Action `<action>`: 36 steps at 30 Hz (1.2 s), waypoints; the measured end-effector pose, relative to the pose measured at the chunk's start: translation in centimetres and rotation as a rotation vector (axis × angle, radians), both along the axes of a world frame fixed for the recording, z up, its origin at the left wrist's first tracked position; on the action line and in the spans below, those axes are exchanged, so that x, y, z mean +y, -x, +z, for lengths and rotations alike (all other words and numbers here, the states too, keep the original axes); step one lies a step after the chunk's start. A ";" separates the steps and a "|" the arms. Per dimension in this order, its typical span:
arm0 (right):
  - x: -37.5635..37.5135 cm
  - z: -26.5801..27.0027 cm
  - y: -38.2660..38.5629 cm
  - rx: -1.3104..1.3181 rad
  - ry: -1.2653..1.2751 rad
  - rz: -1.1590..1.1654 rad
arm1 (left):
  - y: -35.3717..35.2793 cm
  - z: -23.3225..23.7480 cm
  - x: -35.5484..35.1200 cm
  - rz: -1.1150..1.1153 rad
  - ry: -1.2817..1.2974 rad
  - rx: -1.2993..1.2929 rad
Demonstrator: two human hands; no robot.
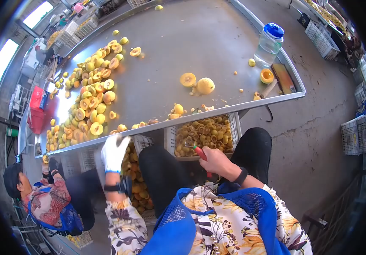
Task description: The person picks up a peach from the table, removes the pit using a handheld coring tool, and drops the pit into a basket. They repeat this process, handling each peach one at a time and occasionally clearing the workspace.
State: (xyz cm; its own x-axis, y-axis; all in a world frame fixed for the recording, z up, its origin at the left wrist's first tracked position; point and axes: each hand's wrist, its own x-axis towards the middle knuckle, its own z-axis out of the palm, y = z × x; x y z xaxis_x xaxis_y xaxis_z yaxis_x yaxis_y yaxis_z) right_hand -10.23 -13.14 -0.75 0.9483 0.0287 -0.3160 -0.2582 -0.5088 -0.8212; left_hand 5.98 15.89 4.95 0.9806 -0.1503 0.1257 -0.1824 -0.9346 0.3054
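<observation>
My left hand point(115, 154), in a white glove, is at the near edge of the metal table point(161, 55). Its slightly blurred fingers look stretched and apart, just below a yellow peach half point(121, 128), and nothing shows in them. My bare right hand point(217, 161) is wrapped round a red-handled tool point(200, 152) with a green band and a thin metal end. The tool points over a white crate point(171, 142) of hollowed peach halves point(206, 134). A big heap of yellow peach halves point(90, 102) covers the table's left side.
A clear jar with a blue lid point(269, 44) stands at the table's right, near a hollowed peach half point(266, 76). Two peach halves point(188, 79) lie mid-table. Another crate of peaches point(140, 191) sits between my left arm and leg. A co-worker point(49, 197) sits at the left.
</observation>
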 end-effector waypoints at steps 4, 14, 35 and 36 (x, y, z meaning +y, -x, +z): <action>-0.4 0.4 0.4 -0.060 -0.027 -0.073 | -5.9 1.1 -12.5 -0.343 0.000 -0.057; -4.0 3.7 3.2 -0.106 -0.111 -0.343 | -11.8 -4.9 -27.8 -0.555 -0.233 0.242; 3.7 2.2 -3.5 -0.279 -0.581 -0.603 | 7.2 -3.4 -16.3 0.025 1.934 0.924; 3.8 1.9 -3.1 -0.384 -0.335 -0.568 | 6.9 -4.0 -16.1 -0.017 1.877 0.845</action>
State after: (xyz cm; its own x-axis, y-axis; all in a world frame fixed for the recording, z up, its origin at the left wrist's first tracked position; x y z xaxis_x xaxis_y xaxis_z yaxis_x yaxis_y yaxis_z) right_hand -7.14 -9.30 1.13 0.8878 -0.4598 -0.0208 -0.0705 -0.0910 -0.9934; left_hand -0.94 -0.21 0.95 0.8664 -0.4124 -0.2815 0.4836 0.5528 0.6786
